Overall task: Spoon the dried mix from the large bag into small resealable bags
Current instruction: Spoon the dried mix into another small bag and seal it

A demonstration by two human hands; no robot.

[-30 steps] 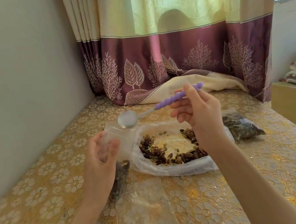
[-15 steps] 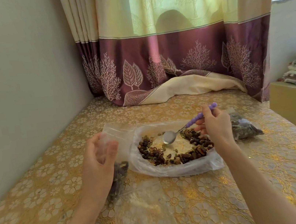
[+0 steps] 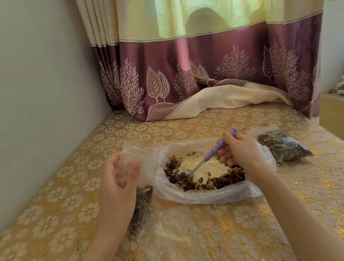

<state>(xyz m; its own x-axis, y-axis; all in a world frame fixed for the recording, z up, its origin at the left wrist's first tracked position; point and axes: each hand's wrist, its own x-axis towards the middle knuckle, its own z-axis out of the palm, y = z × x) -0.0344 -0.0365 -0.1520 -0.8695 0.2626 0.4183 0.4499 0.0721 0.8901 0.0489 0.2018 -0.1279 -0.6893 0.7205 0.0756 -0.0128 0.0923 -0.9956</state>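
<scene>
Right now the right hand (image 3: 240,153) pinches the purple-handled spoon (image 3: 209,157), its bowl down in the dried mix (image 3: 210,181) inside the large bag (image 3: 210,196) at centre. At 9 o'clock of that bag, the left hand (image 3: 118,183) grips the small resealable bag (image 3: 138,173) upright, partly filled. A filled small bag (image 3: 285,147) lies at 3 o'clock on the gold floral tablecloth (image 3: 226,234).
</scene>
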